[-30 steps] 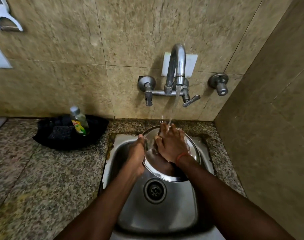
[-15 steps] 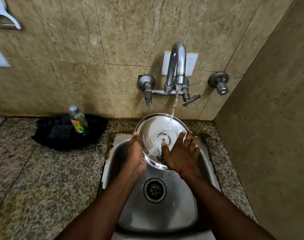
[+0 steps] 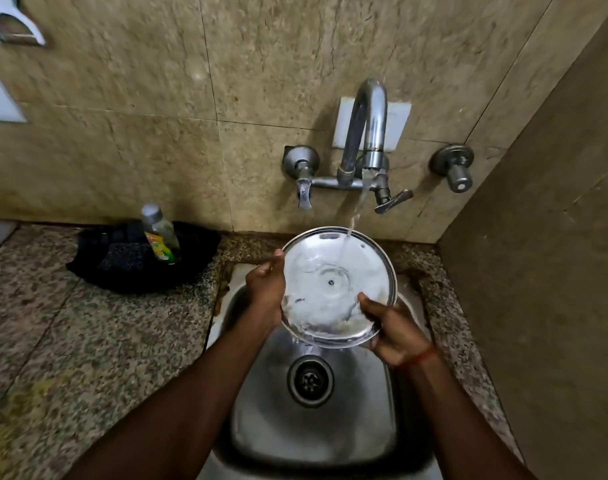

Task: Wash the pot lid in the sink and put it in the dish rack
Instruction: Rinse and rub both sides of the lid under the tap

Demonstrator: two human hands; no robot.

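A round steel pot lid [image 3: 333,289] is tilted up over the steel sink [image 3: 347,427], its inner face toward me. Water runs from the wall tap [image 3: 368,133] onto the lid's upper part. My left hand [image 3: 264,292] grips the lid's left rim. At the lower right rim my right hand [image 3: 392,327] holds it, thumb on the inner face. No dish rack is in view.
A black cloth or tray [image 3: 139,258] with a scrub pad and a dish-soap bottle [image 3: 160,235] sits on the granite counter [image 3: 70,341] left of the sink. A tiled side wall [image 3: 545,271] stands close on the right. The sink drain [image 3: 309,379] lies below the lid.
The lid has been raised and tilted more toward me under the stream. My right hand left the lid's inner face and took hold of its lower right rim.
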